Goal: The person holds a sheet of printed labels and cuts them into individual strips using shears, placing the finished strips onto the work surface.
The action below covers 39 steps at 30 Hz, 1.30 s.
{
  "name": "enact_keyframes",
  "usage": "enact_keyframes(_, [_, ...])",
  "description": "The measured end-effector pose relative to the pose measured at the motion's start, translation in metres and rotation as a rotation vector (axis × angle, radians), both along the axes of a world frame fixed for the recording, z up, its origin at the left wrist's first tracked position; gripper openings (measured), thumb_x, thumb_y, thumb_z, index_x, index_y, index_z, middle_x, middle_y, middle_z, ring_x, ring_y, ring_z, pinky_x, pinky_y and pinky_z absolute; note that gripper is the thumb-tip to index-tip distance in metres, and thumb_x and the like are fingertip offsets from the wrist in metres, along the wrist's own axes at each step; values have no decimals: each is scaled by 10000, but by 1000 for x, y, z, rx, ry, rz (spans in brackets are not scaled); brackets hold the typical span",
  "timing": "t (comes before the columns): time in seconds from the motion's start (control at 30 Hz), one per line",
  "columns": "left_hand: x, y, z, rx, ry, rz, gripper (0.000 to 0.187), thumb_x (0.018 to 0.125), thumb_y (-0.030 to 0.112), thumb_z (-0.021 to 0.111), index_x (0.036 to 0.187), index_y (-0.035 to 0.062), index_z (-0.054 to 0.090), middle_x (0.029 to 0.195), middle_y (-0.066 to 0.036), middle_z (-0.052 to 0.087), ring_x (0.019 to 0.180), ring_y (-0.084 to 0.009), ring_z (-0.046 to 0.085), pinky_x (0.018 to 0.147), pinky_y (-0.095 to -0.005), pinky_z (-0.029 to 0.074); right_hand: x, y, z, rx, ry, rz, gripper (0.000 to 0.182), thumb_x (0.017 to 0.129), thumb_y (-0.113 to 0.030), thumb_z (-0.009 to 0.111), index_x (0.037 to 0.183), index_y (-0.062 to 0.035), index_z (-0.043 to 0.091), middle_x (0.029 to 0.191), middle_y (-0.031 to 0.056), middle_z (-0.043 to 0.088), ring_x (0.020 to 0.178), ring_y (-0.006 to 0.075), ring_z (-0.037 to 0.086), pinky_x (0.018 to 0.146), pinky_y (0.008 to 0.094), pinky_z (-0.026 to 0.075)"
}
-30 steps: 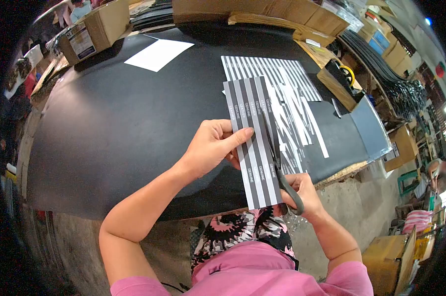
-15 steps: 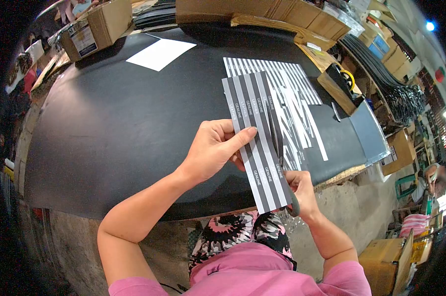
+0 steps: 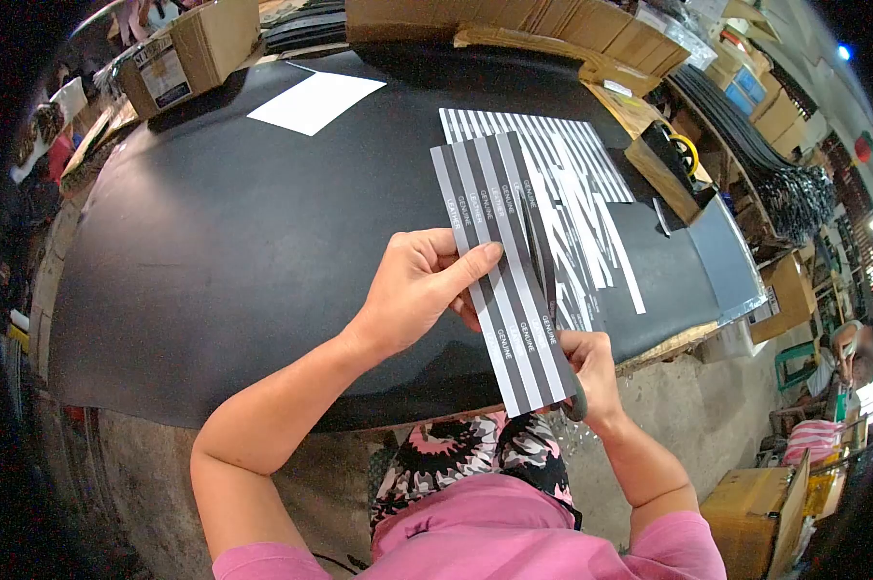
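Note:
My left hand is closed on a grey-and-black striped sheet printed "GENUINE LEATHER", thumb on top and fingers beneath. The sheet is held above the black tabletop, its lower end pointing toward me. My right hand grips a pair of scissors by the dark handle, at the sheet's right edge. The blades run up along the rightmost stripes, partly hidden by the sheet. Just beyond lie loose cut strips on another striped sheet.
A white sheet lies at the back left, near a cardboard box. To the right are a black holder with a yellow tape roll and bundled dark strips. Another person sits at the far right, beyond the table.
The striped sheet has shifted slightly up and left with my left hand. My right hand stays almost in place on the scissors; the blades appear slightly closer together.

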State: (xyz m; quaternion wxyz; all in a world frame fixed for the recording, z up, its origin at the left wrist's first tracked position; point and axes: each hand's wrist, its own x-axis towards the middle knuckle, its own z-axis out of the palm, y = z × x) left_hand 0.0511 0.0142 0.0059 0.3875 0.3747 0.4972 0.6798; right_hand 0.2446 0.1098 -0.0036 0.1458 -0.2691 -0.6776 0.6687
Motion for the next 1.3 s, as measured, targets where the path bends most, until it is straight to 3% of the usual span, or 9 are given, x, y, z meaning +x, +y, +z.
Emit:
enact_keyframes(0.63, [0, 0, 0, 4, -4, 7, 228, 885, 215, 586, 868, -7, 639, 730, -61, 654, 545, -75, 604, 452, -202, 493, 1, 0, -5, 21, -12, -15, 177, 705, -85, 725, 704, 51, 612, 576, 17, 563, 450, 56, 511, 373, 207, 377])
enact_keyframes(1.3, [0, 0, 0, -3, -29, -12, 245, 877, 225, 596, 873, -16, 636, 734, -72, 657, 555, -91, 619, 456, -214, 509, 2, -1, -9, 54, -31, -24, 177, 725, -94, 706, 675, 40, 602, 532, 9, 541, 432, 61, 502, 365, 211, 362])
